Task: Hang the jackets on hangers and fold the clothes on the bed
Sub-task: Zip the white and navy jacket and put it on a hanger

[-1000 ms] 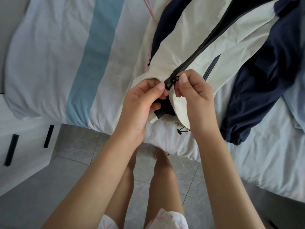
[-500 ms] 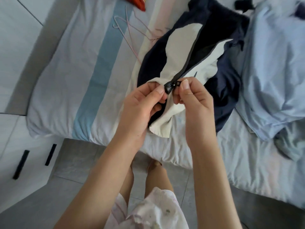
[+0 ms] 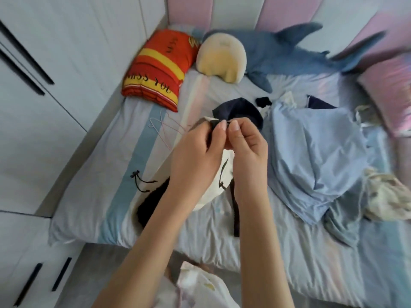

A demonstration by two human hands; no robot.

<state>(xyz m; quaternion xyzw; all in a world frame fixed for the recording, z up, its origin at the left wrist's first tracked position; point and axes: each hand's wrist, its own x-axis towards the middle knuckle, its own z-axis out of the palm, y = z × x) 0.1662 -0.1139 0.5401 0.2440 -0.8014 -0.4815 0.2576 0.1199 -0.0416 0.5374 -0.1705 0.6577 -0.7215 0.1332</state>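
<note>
White fabric with a faint print, my own clothing [image 3: 200,287], sits at the bottom edge, cut off by the frame. Above it both forearms reach out over the bed [image 3: 289,252]. My left hand [image 3: 195,156] and right hand [image 3: 246,143] each pinch the top front edge of the jacket [image 3: 240,111], thumb against forefinger, side by side. I judge this grip suits working the zip, though the fingers hide whatever sits between them. The jacket is spread on the bed under my hands, white body toward me and navy part away, probably so the front can be closed before hanging. Its cord [image 3: 136,174] trails off to the left. Pink hangers [image 3: 164,126] lie just beside the jacket, handy for the next step. A light-blue garment [image 3: 315,156] is crumpled to the right, not yet folded. Farther off, a red cushion [image 3: 155,67] and a plush shark [image 3: 289,52] are blurred.
</note>
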